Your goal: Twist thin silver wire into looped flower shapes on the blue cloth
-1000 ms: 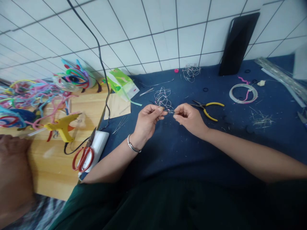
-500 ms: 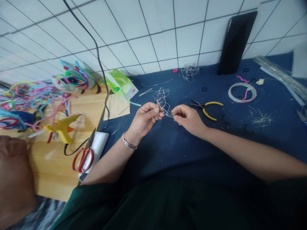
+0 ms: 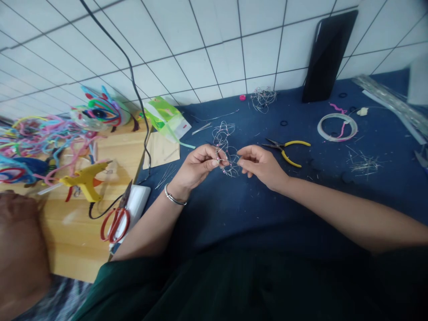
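Now that the loops [image 3: 230, 165], bunched between the fingertips 0.5 s ago, hang spread, I see the left hand [image 3: 198, 166] pinching the pink-beaded wire piece [image 3: 218, 145] above the bench [image 3: 247, 205]; the right hand [image 3: 261, 166] curls at its edge, grip unclear. I judge its near end easier to work. Beyond lie yellow-handled needle-nose pliers [image 3: 283, 146], then another wire tangle [image 3: 263, 99].

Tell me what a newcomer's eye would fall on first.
Likely the beaded wire at the center, pinched in the left hand, with the right hand close beside it. Next, the yellow glue gun on the wooden table at left and the black phone leaning on the tiled wall, upper right.
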Demonstrator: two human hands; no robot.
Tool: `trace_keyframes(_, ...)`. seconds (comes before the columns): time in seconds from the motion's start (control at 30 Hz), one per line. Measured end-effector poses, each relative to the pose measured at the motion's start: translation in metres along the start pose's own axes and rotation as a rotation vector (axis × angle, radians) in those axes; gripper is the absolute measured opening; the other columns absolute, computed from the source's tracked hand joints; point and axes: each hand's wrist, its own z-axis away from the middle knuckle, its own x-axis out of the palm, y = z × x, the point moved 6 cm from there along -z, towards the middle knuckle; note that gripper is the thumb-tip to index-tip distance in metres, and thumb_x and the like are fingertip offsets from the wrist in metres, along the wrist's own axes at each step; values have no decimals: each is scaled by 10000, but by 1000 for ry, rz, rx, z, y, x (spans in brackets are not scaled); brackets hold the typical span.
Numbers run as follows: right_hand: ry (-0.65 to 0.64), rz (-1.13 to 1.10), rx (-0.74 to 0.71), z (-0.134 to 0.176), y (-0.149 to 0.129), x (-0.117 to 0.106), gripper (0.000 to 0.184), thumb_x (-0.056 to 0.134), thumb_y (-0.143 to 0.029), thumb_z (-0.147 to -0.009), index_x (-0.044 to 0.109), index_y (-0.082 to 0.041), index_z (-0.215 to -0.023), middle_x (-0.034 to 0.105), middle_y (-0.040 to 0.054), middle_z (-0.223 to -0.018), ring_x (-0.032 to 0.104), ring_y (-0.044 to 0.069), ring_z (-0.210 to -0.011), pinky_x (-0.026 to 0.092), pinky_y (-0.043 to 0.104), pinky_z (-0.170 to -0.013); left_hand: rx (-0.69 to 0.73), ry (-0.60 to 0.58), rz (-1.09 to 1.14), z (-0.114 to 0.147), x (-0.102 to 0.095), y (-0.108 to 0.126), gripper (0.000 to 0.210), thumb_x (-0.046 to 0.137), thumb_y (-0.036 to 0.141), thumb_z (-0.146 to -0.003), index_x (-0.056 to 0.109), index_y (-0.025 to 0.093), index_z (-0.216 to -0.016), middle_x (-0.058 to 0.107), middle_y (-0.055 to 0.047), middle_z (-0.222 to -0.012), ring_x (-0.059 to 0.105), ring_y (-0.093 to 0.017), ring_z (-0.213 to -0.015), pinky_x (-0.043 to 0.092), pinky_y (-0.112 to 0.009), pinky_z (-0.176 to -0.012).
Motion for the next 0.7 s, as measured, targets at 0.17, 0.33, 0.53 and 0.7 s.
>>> trace_keyframes(0.17, 15, -46, 0, -2, 3, -2, 278, 627, -280, -789, 563, -180, -1040, 587, 26, -845, 570, 110, -651, 489, 247, -518, 12, -24, -16, 0, 2, 0, 206, 757, 301, -704, 589, 186, -736, 651, -35, -833, 634, -135, -743, 508, -282, -711)
trace_keyframes(0.33, 28, -107, 13, -3, 2, -3, 274, 645, -269, -771, 576, -179, -1020, 573, 17, -831, 546, 106, -650, 472, 249, -514, 21, -85, -26, 0, 5, -1, 190, 738, 301, -728, 592, 180, -743, 659, -47, -832, 634, -147, -763, 501, -284, -703)
trace_keyframes(0.53, 60, -11, -63, -2, -7, -7, 195, 642, -295, -779, 628, -185, -940, 599, 20, -836, 520, 110, -667, 466, 277, -580, -9, -72, -44, 0, 4, -6, 222, 750, 340, -711, 593, 186, -737, 662, -47, -835, 633, -148, -756, 510, -288, -704)
trace_keyframes(0.7, 83, 22, -112, -3, -15, -11, 172, 673, -293, -754, 657, -183, -884, 622, 24, -828, 549, 131, -751, 475, 313, -712, 4, -117, -65, -1, 7, -7, 175, 729, 311, -737, 608, 184, -748, 660, -52, -834, 632, -152, -770, 517, -304, -739)
